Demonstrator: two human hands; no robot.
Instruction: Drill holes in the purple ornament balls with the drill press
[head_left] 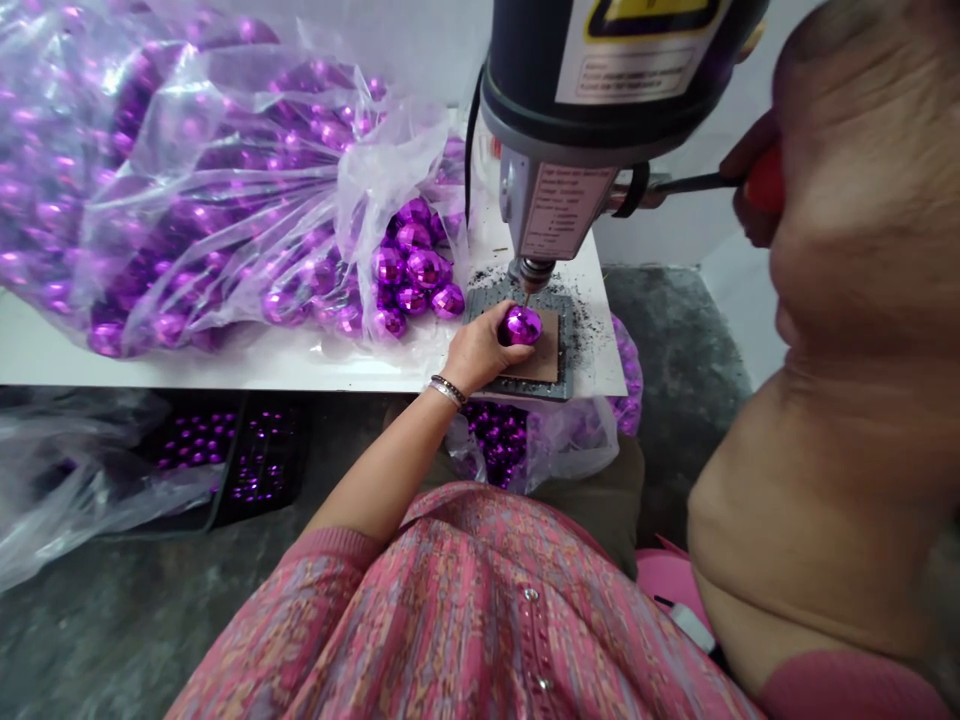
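Observation:
Between the thumb and fingers of my left hand is a shiny purple mirrored ball. It sits over a brown square board on the drill press's grey base. Right above the ball is the thin drill bit, its tip at or very near the top; I cannot tell if it has entered. My right hand is raised at the upper right, fingers wrapped around the red-knobbed lever of the drill press. My right forearm hides part of that hand.
A large clear plastic bag of purple balls lies on the white table, its mouth near the base. Dark shavings surround the base. Below the table edge hangs another bag with purple balls. Black crates with purple pieces stand lower left.

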